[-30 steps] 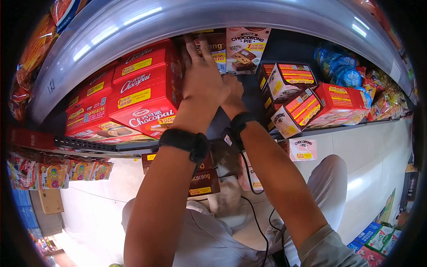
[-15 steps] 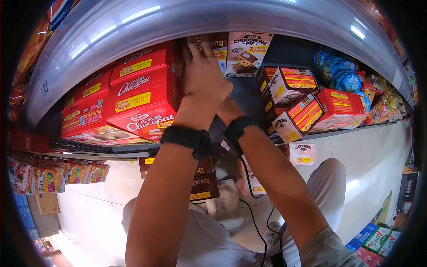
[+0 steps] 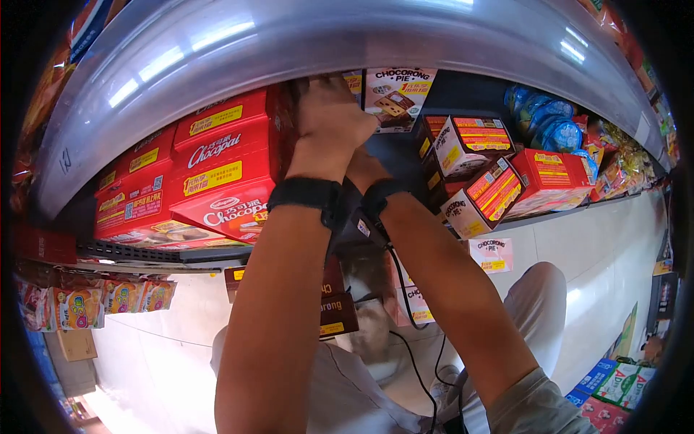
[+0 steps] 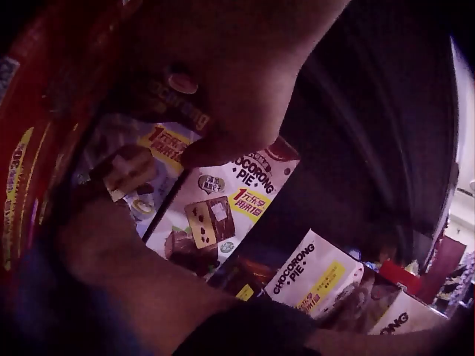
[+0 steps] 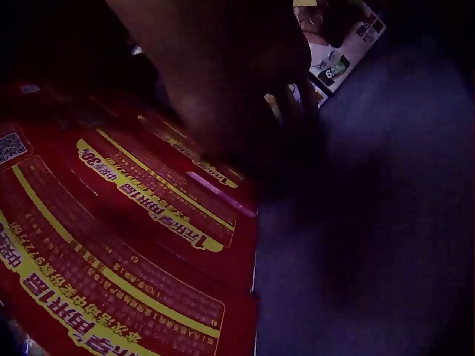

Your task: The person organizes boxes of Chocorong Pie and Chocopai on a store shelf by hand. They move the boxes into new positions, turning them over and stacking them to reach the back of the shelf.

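Observation:
My left hand [image 3: 332, 119] reaches palm down to the back of the shelf, its fingers partly lost behind the shelf lip above. It lies over the top of a dark brown Chocorong box [image 4: 133, 167], the thumb near that box's right edge. Crossing beneath the left wrist, my right hand [image 4: 96, 241] points left, low in front of the same box; its grip is hidden. A pink-white Chocorong Pie box [image 3: 399, 101] stands upright just right of the brown one. Stacked red Chocopai boxes [image 3: 224, 155] rise close to the left of both hands.
A curved grey shelf lip [image 3: 347, 43] overhangs the hands. Tilted Chocorong Pie boxes [image 3: 484, 195], a red box [image 3: 553, 170] and blue-lidded containers [image 3: 560, 134] fill the shelf's right side. More boxes [image 3: 336, 315] stand on the floor below, beside a black cable [image 3: 416, 369].
My right hand has slid left and forward beneath the left one. The left fingers, earlier stretched over the brown box, now show less behind the lip. The head view has tilted upward.

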`<state>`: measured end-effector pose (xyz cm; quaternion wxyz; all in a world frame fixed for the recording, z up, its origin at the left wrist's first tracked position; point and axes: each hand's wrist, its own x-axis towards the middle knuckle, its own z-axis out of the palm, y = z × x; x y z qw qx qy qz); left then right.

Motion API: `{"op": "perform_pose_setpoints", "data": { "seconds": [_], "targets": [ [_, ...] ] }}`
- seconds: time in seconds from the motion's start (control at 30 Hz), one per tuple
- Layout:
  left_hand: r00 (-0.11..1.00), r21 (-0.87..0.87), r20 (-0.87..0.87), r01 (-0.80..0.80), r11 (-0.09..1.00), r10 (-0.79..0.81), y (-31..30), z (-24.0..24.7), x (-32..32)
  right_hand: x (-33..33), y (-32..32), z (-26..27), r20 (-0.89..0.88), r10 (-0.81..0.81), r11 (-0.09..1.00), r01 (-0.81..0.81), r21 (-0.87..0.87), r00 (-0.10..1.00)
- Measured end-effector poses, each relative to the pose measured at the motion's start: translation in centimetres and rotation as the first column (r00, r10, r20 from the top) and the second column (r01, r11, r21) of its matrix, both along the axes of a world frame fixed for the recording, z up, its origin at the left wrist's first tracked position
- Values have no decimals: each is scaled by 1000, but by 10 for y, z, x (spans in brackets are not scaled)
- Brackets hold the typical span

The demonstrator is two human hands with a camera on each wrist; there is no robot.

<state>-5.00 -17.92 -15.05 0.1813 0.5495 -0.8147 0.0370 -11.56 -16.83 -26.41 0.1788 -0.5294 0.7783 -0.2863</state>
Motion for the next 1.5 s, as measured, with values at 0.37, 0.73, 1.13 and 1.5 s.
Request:
{"op": "perform_pose_setpoints", "data": {
  "seconds": [0.37,0.73,1.13,1.5],
  "targets": [
    [974,114,-222,56,992,-30,-10,7,-7,-12,-20,-2,24,36,996,-38,84,999],
    [992,-48,-66,103,994,-106,-42,-12,-11,-18,-29,0,21,49,993,-51,105,999],
    [917,-292,-241,243,925,-317,-75,-52,-15,-21,-43,2,30,68,990,-71,125,997],
    [924,-195,94,383,903,-371,-26,-51,-14,-31,-30,15,54,147,988,-149,35,988]
  ]
}}
